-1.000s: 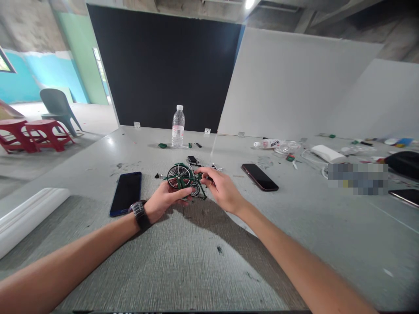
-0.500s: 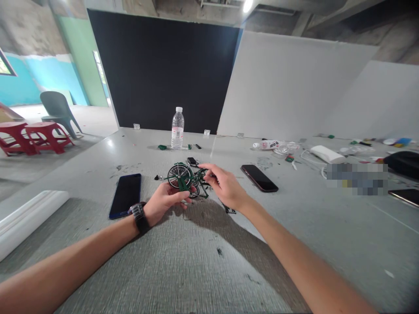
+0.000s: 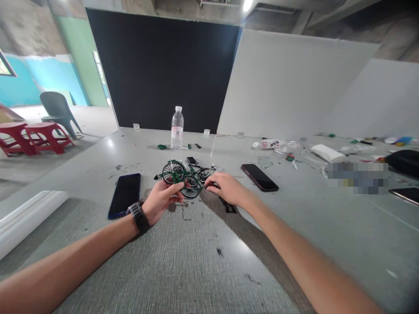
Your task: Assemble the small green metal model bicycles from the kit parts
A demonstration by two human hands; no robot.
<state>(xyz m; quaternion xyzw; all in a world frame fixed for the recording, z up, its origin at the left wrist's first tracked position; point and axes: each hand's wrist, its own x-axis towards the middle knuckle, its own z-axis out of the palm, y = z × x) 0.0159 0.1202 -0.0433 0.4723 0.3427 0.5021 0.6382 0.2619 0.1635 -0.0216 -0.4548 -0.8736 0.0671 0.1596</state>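
Gripping a small green model bicycle (image 3: pixel 176 175) between thumb and fingers, the person's left hand (image 3: pixel 163 197) holds it near the middle of a grey table (image 3: pixel 157 270). Just to its right is the right hand (image 3: pixel 225 187), fingers curled toward the thumb (whether they pinch anything, one cannot tell). Small dark parts (image 3: pixel 192 160) lie scattered beyond the 2 hands, and a thin bent metal rod (image 3: pixel 186 219) lies between the wrists. A flat black piece (image 3: pixel 231 209) sits just below the right hand. Beside the watch (image 3: pixel 139 216) on the left wrist is a blue-edged phone (image 3: pixel 124 195); another dark phone (image 3: pixel 259 177) lies farther right. Farther back, 1 clear bottle (image 3: pixel 177 131) stands upright.
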